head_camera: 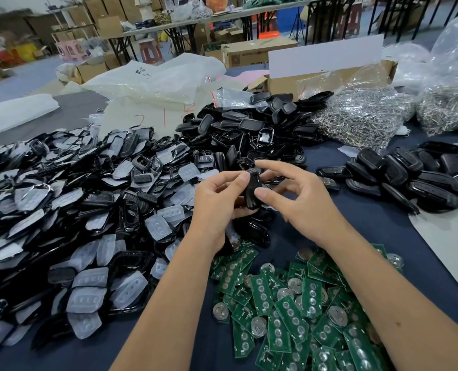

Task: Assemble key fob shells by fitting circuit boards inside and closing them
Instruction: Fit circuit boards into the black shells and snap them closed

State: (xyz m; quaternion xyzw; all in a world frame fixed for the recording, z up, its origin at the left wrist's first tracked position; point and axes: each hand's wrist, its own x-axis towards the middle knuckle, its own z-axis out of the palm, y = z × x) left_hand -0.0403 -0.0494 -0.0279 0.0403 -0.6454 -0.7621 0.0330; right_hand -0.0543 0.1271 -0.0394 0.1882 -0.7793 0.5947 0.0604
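Observation:
Both hands meet over the middle of the table on one black key fob shell (252, 189), held on edge. My left hand (218, 202) grips it from the left, thumb near its top. My right hand (297, 195) pinches it from the right with the thumb on its side and the fingers curled above. Whether a board lies inside the shell is hidden. Green circuit boards (289, 303) with round coin cells lie heaped just below my wrists. Shell fronts with clear button pads (88, 215) cover the left side.
A pile of black shell backs (257, 127) lies behind my hands. Closed black fobs (410, 175) are stacked at the right. Bags of metal rings (362, 113), white plastic bags (155, 84) and a cardboard box (324, 76) stand at the back on the dark blue table (370, 223).

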